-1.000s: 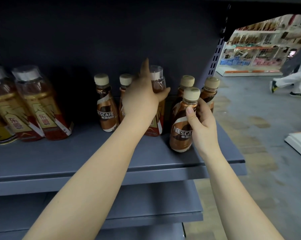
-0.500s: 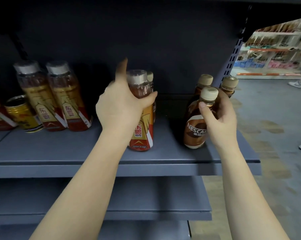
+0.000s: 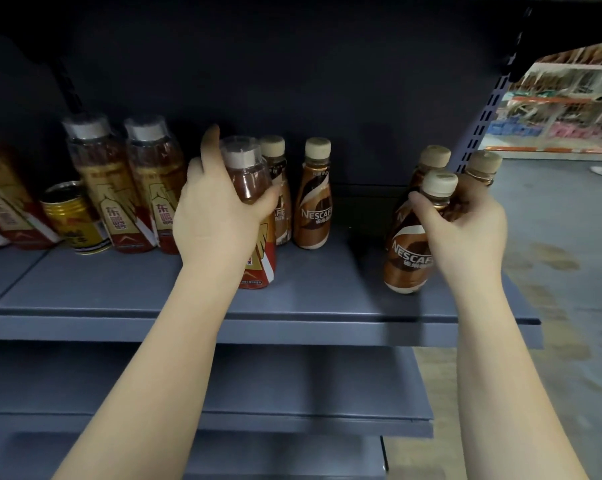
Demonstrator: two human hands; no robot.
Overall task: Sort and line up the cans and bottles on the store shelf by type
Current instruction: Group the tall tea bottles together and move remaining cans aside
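My left hand point(image 3: 219, 213) grips a red-and-gold energy drink bottle point(image 3: 258, 261) with a clear cap, upright near the front of the grey shelf point(image 3: 258, 327). My right hand point(image 3: 465, 230) holds a brown Nescafe bottle point(image 3: 410, 258) at its neck, near the shelf's right end. Two more Nescafe bottles point(image 3: 434, 161) stand behind it, partly hidden. Another pair of Nescafe bottles point(image 3: 315, 202) stands at the back, just right of my left hand. Two matching energy drink bottles point(image 3: 109, 188) and a yellow can point(image 3: 74, 220) stand to the left.
More red-and-gold bottles point(image 3: 1, 209) sit at the far left edge. Lower grey shelves point(image 3: 292, 420) jut out below. The shelf's perforated upright point(image 3: 483, 126) marks its right end, with store floor point(image 3: 552, 254) and distant racks beyond.
My left hand has carried the energy drink bottle leftward and forward, uncovering the two Nescafe bottles at the back. My right hand keeps its hold on the front Nescafe bottle. The view has shifted left.
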